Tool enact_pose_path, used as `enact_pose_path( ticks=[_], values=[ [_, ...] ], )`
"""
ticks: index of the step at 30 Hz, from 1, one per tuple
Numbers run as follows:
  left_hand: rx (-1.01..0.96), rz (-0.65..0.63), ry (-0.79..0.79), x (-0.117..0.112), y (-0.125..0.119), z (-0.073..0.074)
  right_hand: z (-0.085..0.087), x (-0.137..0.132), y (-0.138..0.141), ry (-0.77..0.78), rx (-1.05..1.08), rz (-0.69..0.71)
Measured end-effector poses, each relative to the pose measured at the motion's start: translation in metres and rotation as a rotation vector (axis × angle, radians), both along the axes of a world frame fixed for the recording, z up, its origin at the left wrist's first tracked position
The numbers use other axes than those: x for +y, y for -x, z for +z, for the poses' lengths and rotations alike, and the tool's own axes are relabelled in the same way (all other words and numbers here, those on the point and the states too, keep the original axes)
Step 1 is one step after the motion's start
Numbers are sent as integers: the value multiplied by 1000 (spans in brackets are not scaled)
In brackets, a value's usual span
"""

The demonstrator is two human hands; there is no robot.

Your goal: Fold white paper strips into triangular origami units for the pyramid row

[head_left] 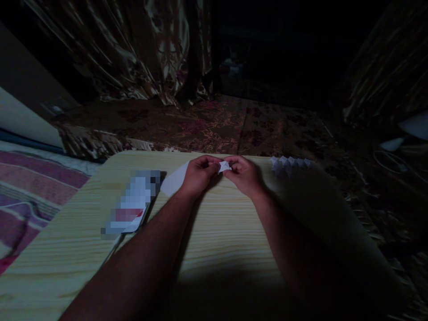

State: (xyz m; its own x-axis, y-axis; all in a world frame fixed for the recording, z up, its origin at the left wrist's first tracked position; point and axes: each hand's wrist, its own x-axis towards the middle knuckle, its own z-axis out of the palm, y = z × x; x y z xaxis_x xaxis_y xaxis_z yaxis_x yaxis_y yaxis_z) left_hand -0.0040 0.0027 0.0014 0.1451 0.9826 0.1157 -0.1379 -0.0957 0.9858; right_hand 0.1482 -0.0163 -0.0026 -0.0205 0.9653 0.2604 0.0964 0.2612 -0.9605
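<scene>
Between my two hands is a small piece of folded white paper (225,167), pinched near the far edge of the wooden table (230,232). My left hand (199,174) is closed, its thumb and fingers gripping the paper's left side. On the right side, the thumb and fingertips of my right hand (243,174) press on the same piece. A flat white sheet of paper (174,180) lies partly behind my left hand. Several small folded white paper pieces (291,162) stand in rows at the table's far right.
A phone-like device (137,203), its screen blurred out, lies left of my left forearm with a cable (113,247) running from it. Beyond the table is a patterned cloth (200,125) beneath curtains (167,44). Striped bedding (40,178) is at left, a white cable (389,162) at right.
</scene>
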Motion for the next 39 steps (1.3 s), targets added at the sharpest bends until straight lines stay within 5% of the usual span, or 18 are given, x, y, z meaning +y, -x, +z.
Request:
enact_pose_path(
  ticks=[14,39],
  values=[
    [22,32,7,0,1,2,0,-3,5,-147,-139,-76],
    [-48,-40,25,-3,-1,6,2,-4,6,-131,-204,-119]
  ],
)
